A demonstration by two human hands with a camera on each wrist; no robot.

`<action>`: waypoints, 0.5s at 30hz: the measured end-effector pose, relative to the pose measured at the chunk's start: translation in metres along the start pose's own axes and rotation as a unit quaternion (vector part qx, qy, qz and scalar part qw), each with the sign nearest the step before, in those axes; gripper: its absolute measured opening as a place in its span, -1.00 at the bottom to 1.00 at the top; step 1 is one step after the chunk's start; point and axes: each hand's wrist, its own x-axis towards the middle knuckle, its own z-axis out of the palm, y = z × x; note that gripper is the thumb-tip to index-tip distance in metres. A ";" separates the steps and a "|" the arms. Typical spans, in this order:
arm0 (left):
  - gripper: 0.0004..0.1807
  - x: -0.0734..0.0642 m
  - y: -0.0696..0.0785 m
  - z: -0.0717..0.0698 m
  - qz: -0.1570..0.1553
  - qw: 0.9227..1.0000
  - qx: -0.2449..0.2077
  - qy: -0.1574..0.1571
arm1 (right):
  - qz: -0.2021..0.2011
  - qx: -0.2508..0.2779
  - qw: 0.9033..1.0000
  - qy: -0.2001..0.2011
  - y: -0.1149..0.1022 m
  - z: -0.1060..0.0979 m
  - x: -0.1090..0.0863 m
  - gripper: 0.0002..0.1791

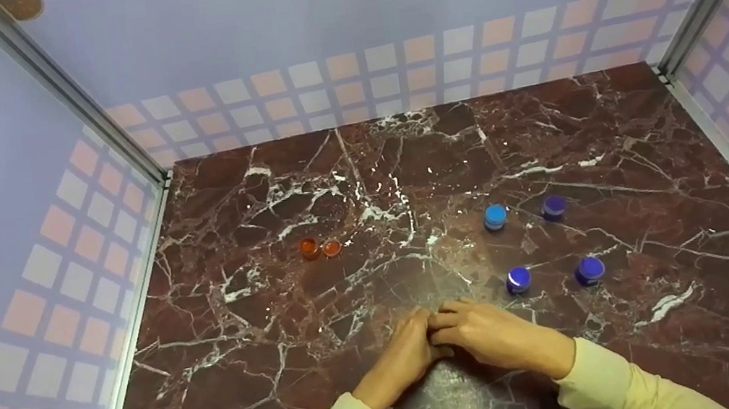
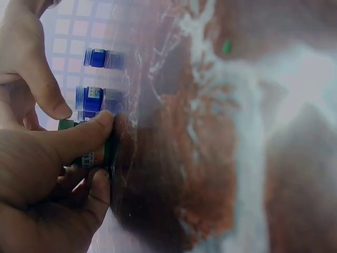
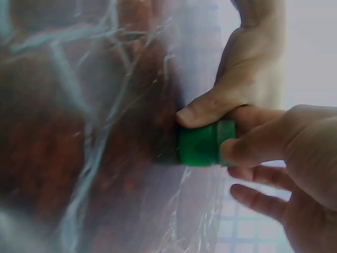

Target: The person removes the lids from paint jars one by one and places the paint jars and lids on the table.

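Note:
Both hands meet around a small green paint jar (image 3: 197,145) standing at the table surface. My left hand (image 1: 406,351) grips the jar's body low down, its thumb along the side. From the other side my right hand (image 1: 492,338) pinches the green lid (image 3: 226,134) between thumb and fingers. The lid sits on the jar. In the head view the hands cover the jar completely. A printed label shows on it between the fingers in the left wrist view.
Right of the hands stand a light blue jar (image 1: 495,217), a purple jar (image 1: 554,207) and two blue jars, one nearer (image 1: 518,279). An orange pot (image 1: 308,247) sits to the left beside a small orange round piece (image 1: 332,248). Patterned panels (image 1: 378,12) wall the marbled table (image 1: 235,400).

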 end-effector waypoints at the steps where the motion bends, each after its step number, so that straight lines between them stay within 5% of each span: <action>1: -0.59 0.000 0.000 0.000 0.000 1.000 0.000 0.001 | -0.005 0.004 1.000 0.003 0.001 0.000 -0.001 -0.65; 5: -0.59 -0.001 0.000 0.000 0.007 1.000 -0.006 0.000 | -0.006 0.047 0.998 0.030 0.008 0.001 -0.007 -0.62; 9: -0.55 -0.001 -0.001 0.001 0.009 1.000 -0.013 -0.003 | 0.058 0.108 0.988 0.089 0.008 0.001 -0.011 -0.67; 15: -0.57 -0.002 -0.001 0.001 -0.003 0.999 -0.034 -0.002 | 0.251 0.143 0.936 0.200 -0.007 0.006 -0.004 -0.82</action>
